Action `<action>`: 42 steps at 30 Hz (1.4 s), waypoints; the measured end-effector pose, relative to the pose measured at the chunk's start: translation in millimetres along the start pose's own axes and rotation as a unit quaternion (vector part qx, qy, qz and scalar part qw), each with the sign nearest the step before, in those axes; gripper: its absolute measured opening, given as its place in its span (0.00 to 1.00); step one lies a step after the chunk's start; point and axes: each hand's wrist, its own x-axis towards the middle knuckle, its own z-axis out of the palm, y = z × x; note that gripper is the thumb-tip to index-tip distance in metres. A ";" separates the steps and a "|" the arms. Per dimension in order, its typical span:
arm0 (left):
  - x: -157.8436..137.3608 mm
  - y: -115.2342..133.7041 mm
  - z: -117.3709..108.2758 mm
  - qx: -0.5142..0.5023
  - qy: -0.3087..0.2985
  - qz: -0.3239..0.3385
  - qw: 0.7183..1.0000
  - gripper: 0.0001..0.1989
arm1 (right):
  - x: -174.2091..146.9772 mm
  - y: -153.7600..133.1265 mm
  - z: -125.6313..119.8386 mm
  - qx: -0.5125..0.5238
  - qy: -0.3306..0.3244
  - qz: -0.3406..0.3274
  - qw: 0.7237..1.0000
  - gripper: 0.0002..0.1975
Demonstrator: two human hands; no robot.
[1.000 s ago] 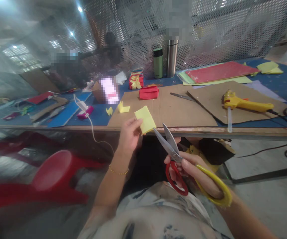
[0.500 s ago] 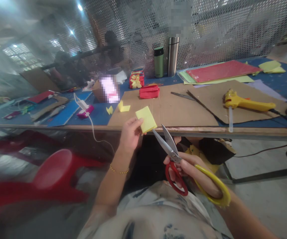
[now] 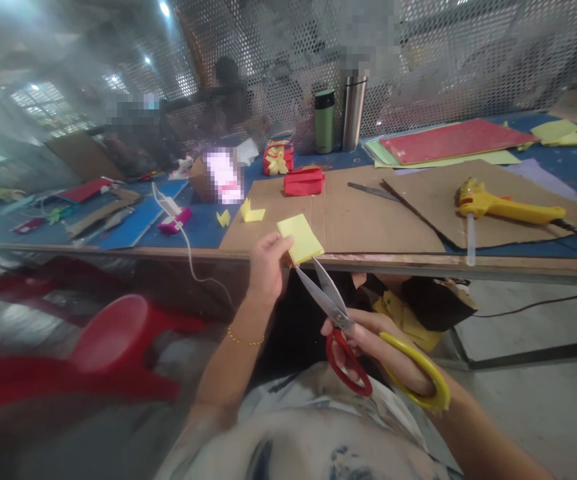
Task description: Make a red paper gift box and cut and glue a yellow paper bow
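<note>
Head view: blue tabletop (image 3: 206, 232), with brown cardboard (image 3: 368, 220) laid along the near side, likely to shield it. In the right hand (image 3: 371, 343), grasped round red and yellow handles, scissors (image 3: 339, 317) with blades spread. At right, on a second cardboard sheet (image 3: 428, 193), yellow glue gun (image 3: 518, 207), apparently parked clear. In the left hand (image 3: 267, 268), just beside the blade tips, folded yellow paper (image 3: 302, 238), pinched at its left side, seemingly leaving the near edge free. Farther left, small yellow scraps (image 3: 252, 214).
</note>
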 end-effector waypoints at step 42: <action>-12.6 -18.8 -3.0 -0.073 -0.055 -0.037 0.995 0.21 | 18.1 2.8 9.0 0.083 0.137 -0.021 0.987 0.29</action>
